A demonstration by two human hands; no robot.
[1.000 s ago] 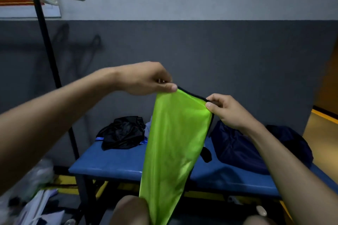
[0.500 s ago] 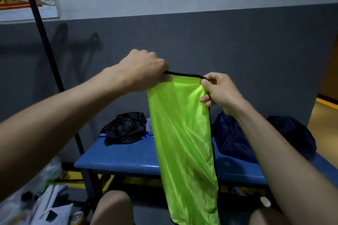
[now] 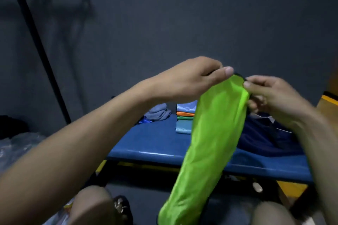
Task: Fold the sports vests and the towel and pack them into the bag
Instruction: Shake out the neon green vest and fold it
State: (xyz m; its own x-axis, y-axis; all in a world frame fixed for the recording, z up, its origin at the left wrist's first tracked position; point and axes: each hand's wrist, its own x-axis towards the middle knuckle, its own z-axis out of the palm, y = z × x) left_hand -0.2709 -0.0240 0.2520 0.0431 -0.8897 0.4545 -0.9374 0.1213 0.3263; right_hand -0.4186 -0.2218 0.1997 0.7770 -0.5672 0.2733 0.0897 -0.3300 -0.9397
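A bright green sports vest (image 3: 210,140) with black trim hangs folded lengthwise in front of me, slanting down to the left between my knees. My left hand (image 3: 192,80) pinches its top edge from the left. My right hand (image 3: 268,95) pinches the same top edge from the right, fingers curled round the trim. The two hands are almost touching. On the blue bench (image 3: 155,144) behind lie a stack of folded vests (image 3: 185,118), blue, orange and green, a crumpled grey-blue towel (image 3: 158,112), and the dark navy bag (image 3: 263,137), partly hidden by the vest and my right arm.
A black pole (image 3: 36,42) leans along the grey wall at the left. Clear plastic bags (image 3: 20,144) lie on the floor at the far left. My knees (image 3: 89,204) fill the lower edge. Yellow floor marking (image 3: 290,188) shows under the bench.
My hands have come together, narrowing the vest's top edge, and lowered. The view has swung right and down; the folded stack now shows and the black heap has left the bench view.
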